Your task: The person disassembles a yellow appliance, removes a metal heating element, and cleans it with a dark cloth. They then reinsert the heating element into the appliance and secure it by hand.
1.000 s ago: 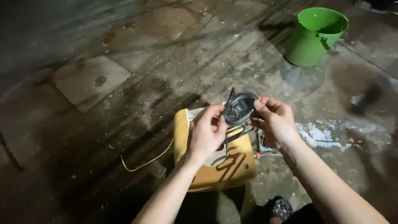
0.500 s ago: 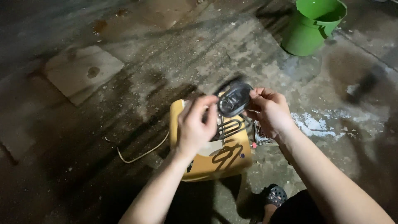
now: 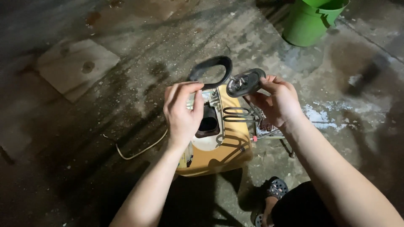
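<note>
Near the middle of the frame the left hand (image 3: 182,112) pinches a black oval rubber ring (image 3: 210,72) by its lower edge, thumb against fingertips, so the loop stands up free in the air above the hand. Just to the right, the right hand (image 3: 278,102) grips a round grey metal flange (image 3: 245,82) by its rim, tilted so its bolted face turns toward the camera; a coiled heating element (image 3: 238,114) hangs beneath it, which is probably why it is held at the edge. Ring and flange sit side by side, almost touching, their matching oval outlines suggesting the ring is a seal for the flange.

Below both hands a yellow casing (image 3: 221,153) lies on the concrete floor (image 3: 105,105), its dark oval opening (image 3: 208,124) turned upward. A thin cord (image 3: 139,151) trails to its left. A green bucket (image 3: 312,23) stands at the upper right, and a sandalled foot (image 3: 273,191) shows at the bottom.
</note>
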